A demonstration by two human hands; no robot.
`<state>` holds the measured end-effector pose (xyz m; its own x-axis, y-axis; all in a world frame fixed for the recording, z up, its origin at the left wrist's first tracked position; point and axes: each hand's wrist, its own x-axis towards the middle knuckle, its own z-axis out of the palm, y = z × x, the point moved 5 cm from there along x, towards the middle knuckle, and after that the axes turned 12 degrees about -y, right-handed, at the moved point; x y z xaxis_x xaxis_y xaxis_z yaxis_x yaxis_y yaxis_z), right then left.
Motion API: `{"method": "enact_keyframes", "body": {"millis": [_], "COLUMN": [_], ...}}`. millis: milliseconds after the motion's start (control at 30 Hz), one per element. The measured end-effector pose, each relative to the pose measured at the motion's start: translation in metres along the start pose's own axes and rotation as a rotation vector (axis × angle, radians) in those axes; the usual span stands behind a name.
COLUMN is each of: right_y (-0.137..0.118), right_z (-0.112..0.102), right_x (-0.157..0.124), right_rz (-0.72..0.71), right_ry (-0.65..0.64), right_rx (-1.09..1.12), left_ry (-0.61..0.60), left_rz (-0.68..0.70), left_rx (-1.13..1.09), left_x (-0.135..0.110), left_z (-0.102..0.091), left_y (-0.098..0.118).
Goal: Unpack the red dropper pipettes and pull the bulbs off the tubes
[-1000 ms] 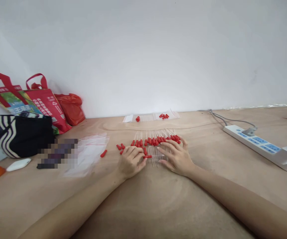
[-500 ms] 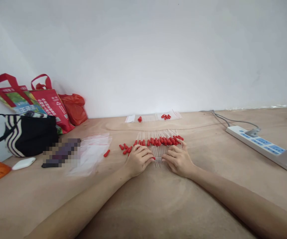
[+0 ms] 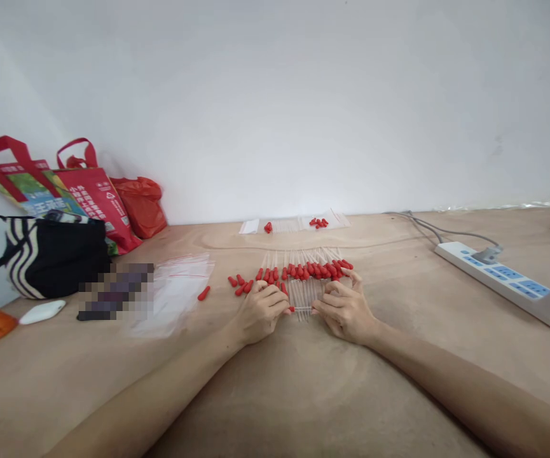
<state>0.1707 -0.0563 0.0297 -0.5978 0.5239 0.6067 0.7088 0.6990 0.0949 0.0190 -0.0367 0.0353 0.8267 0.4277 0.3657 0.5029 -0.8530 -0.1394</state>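
Note:
My left hand (image 3: 264, 310) is closed on a red rubber dropper bulb (image 3: 292, 309), whose end shows at the fingertips. Opposite it, my right hand (image 3: 344, 310) pinches the far end of a thin clear dropper tube (image 3: 304, 310). The tube lies level between both hands and meets the bulb; how deep it sits in it I cannot tell. Beneath and behind lie several loose clear tubes (image 3: 298, 294). Beyond them is a row of droppers with red bulbs (image 3: 309, 270), their tubes pointing away. Loose red bulbs (image 3: 240, 280) lie left of the row, one bulb (image 3: 203, 293) farther out.
Clear zip bags (image 3: 174, 299) lie at left beside a blurred dark object (image 3: 117, 291) and a white case (image 3: 42, 312). A black bag (image 3: 72, 257) and red shopping bags (image 3: 96, 200) stand behind. Packed bulbs (image 3: 319, 222) lie near the wall. A power strip (image 3: 503, 273) is at right.
My hands have moved slightly apart, and more of the tube between them shows. The red bulb at my left fingertips has shifted a little left and toward me.

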Motion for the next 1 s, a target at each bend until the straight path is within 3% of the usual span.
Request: {"method": "enact_keyframes", "body": {"millis": [167, 233, 333, 467, 600, 867, 1000], "right_y": [0.007, 0.017, 0.034, 0.041, 0.037, 0.032, 0.029], "right_z": [-0.002, -0.005, -0.007, -0.003, 0.003, 0.008, 0.01], "right_x": [-0.006, -0.01, -0.015, -0.014, -0.011, -0.008, -0.005], "right_rz": [0.018, 0.082, 0.212, 0.31, 0.34, 0.298, 0.28], "right_ry": [-0.022, -0.01, 0.009, 0.026, 0.007, -0.004, -0.05], "right_rx": [0.008, 0.008, 0.017, 0.002, -0.04, -0.059, -0.014], "left_ry": [0.009, 0.054, 0.078, -0.137, -0.321, -0.269, -0.253], "left_rz": [-0.051, -0.204, -0.564, -0.842, -1.041, -1.189, -1.195], "left_rx": [-0.065, -0.121, -0.174, -0.132, -0.141, -0.497, -0.549], "left_x": [-0.009, -0.017, -0.035, -0.053, -0.063, -0.073, -0.078], "left_z": [-0.003, -0.013, -0.029, -0.034, -0.027, -0.009, -0.006], "left_y": [-0.011, -0.033, -0.077, -0.109, -0.116, -0.123, -0.132]}}
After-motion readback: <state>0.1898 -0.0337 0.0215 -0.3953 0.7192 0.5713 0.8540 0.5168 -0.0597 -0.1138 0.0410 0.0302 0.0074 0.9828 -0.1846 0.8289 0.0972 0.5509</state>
